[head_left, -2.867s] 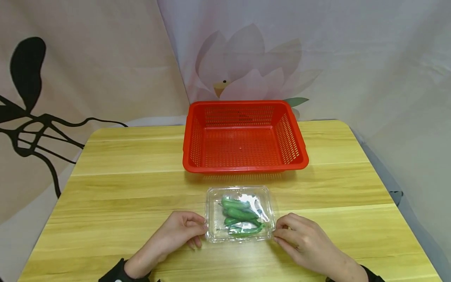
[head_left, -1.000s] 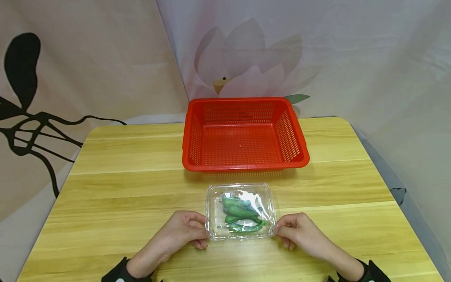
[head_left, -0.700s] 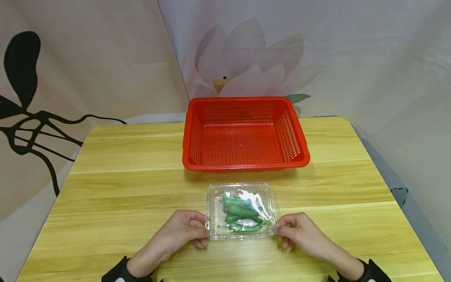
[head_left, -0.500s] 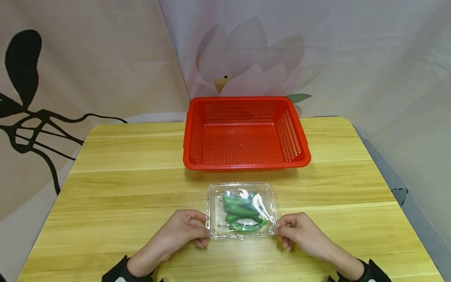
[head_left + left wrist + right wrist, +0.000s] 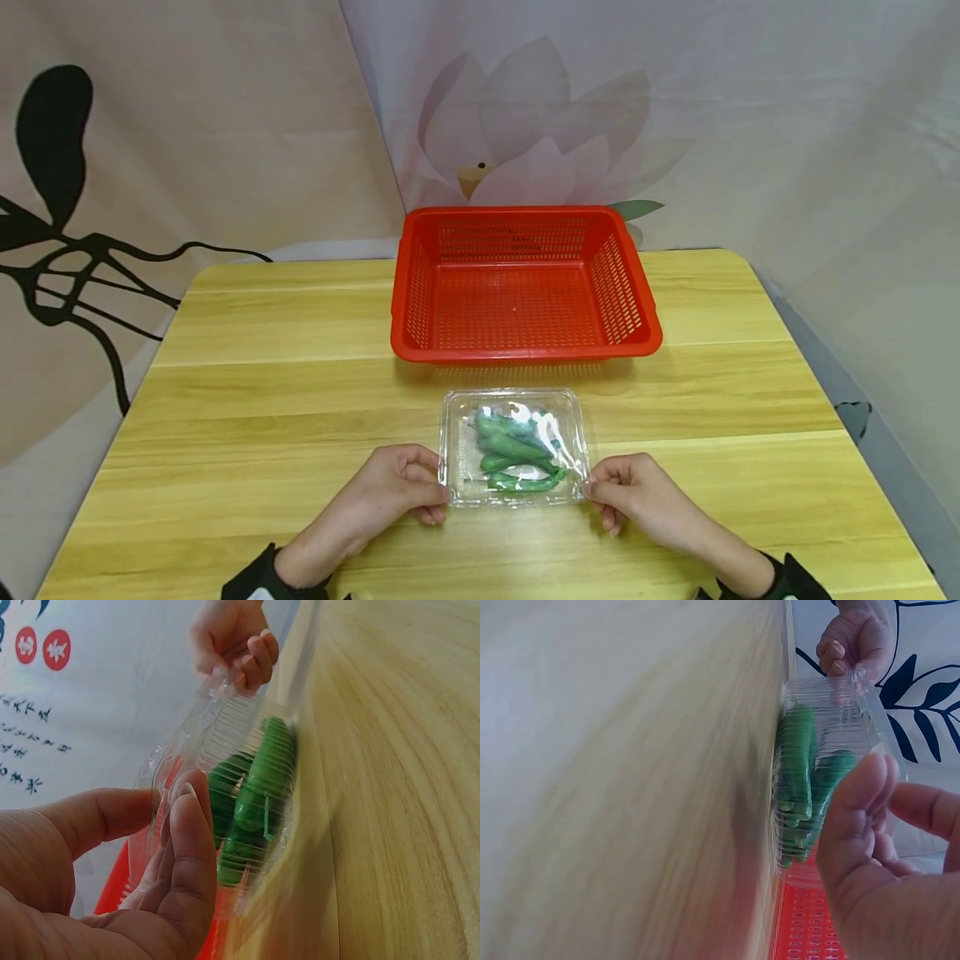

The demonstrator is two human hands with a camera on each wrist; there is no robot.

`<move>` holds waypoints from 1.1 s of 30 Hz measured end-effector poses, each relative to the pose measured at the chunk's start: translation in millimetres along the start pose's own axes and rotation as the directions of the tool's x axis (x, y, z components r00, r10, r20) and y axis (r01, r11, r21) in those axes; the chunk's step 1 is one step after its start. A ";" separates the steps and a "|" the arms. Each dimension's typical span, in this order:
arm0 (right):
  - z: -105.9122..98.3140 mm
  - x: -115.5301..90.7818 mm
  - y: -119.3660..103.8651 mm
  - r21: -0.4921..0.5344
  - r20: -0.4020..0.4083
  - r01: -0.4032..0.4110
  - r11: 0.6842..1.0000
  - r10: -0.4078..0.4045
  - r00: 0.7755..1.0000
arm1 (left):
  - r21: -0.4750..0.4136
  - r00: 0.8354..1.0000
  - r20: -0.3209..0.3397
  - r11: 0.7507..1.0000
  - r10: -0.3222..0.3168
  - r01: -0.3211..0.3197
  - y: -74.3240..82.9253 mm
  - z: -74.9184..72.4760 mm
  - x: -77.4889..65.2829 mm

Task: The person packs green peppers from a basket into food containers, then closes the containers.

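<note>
A clear plastic clamshell box [image 5: 460, 429] lies flat on the table, its lid down, with several green peppers [image 5: 517, 450] inside. At its near left corner my left hand [image 5: 393, 483] pinches the rim between thumb and fingers. My right hand [image 5: 637, 492] pinches the near right corner in the same way. In the left wrist view, the left thumb and fingers [image 5: 184, 847] meet on the rim, and the peppers show through the ribbed wall. From the right wrist, the right fingers [image 5: 855, 802] cover part of the box edge.
A red perforated plastic basket [image 5: 525, 354] with nothing in it stands behind the box, toward the back of the wooden table [image 5: 262, 400]. A printed cloth [image 5: 750, 125] hangs behind the table.
Since the earliest frame, my right hand has shifted its hold, its fingers now tucked under at the box's right corner. Over the last second, hands and box have stayed almost still.
</note>
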State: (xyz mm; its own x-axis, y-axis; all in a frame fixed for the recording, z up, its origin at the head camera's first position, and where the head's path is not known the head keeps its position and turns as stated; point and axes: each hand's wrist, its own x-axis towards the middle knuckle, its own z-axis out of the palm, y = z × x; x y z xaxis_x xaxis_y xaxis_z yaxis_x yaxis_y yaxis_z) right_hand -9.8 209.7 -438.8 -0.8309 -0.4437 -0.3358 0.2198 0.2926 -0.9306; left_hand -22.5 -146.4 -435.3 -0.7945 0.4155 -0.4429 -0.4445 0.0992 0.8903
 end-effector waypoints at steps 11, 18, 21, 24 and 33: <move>-0.3 0.6 0.8 -0.014 0.003 0.010 1.000 -0.010 1.000 | 0.001 1.000 -0.002 1.000 -0.002 0.002 -3.0 -0.7 1.9; -0.5 0.7 1.0 -0.021 0.004 0.014 1.000 -0.014 1.000 | -0.037 1.000 0.008 0.999 0.002 -0.001 -3.0 -0.5 3.1; -0.3 0.3 0.5 -0.022 0.004 0.014 1.000 -0.014 1.000 | -0.038 1.000 0.006 0.999 0.002 -0.002 -2.7 -0.3 3.0; -0.1 -0.3 0.1 -0.024 0.003 0.016 1.000 -0.016 1.000 | -0.035 1.000 0.005 0.999 -0.002 0.002 -2.4 -0.2 2.4; -0.4 -1.7 -0.6 -0.045 -0.019 0.043 0.998 -0.044 0.999 | -0.039 1.000 0.013 0.999 -0.005 0.006 -0.8 -0.5 0.8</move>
State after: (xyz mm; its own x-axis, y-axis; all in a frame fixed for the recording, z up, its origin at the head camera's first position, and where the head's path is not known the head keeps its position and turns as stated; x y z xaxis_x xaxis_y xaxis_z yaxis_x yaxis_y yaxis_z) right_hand -8.8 210.6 -437.6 -0.8494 -0.4397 -0.2918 0.1609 0.3108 -0.9368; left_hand -23.0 -146.6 -436.4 -0.7868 0.4264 -0.4463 -0.4650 0.0659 0.8828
